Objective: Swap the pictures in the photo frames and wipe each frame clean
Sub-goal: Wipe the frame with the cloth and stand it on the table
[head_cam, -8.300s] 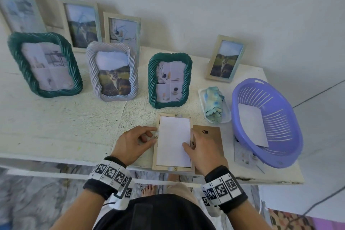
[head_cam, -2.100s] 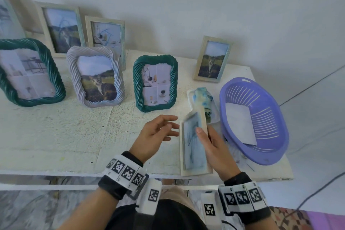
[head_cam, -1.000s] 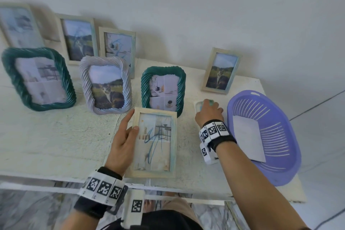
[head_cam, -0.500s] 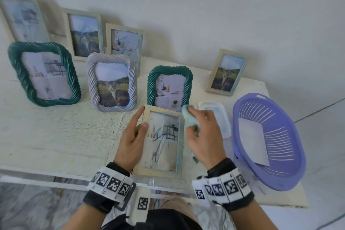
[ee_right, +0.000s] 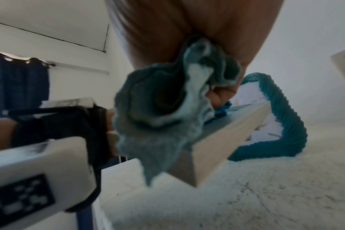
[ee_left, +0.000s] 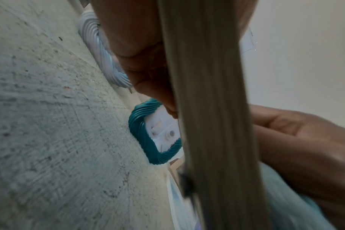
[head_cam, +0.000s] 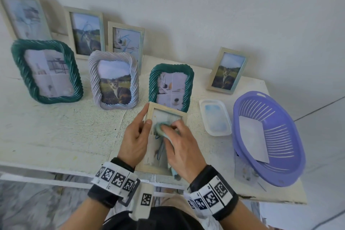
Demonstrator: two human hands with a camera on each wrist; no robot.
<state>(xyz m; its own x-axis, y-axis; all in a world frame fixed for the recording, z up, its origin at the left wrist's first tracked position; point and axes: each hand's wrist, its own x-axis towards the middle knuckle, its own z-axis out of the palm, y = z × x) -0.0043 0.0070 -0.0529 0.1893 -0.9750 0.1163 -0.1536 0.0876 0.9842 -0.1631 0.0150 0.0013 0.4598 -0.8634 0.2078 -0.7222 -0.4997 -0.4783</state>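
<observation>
1. The bunched pale-blue cloth (head_cam: 162, 124) had moved from the frame's top corner onto its glass.
2. The right hand (head_cam: 180, 147) clutched it (pressing down).
3. The left hand (head_cam: 136, 141) gripped the pale wooden picture frame (head_cam: 164, 107) at the white table's (head_cam: 65, 132) front edge.

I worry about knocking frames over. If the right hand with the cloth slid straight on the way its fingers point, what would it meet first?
Probably the small green twisted frame, standing right behind the wooden frame that the right hand wipes; the depth between them is unclear.

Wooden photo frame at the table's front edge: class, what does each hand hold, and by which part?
Left hand grips the wooden frame by its left edge. Right hand holds a bunched blue cloth against the glass.
</observation>
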